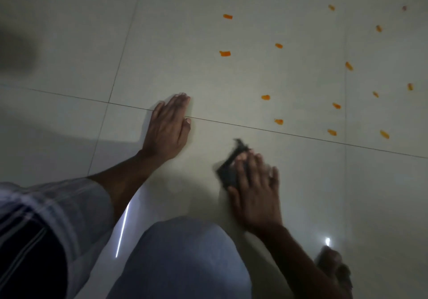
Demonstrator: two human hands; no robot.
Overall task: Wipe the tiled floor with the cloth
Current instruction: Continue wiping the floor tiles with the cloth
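The tiled floor (185, 43) is pale and glossy, with thin dark grout lines. My right hand (257, 192) presses a small dark cloth (229, 169) flat against the floor at centre right; the cloth and fingers are motion-blurred. My left hand (168, 127) lies flat on the floor with fingers together, palm down across a grout line, holding nothing. Several orange smears (224, 53) dot the tiles beyond and to the right of the cloth.
My bent knee in light blue trousers (185, 259) fills the lower middle. A checked sleeve (46, 217) covers my left upper arm. A bare foot (335, 268) shows at lower right. Light reflections glint on the floor near the knee and foot.
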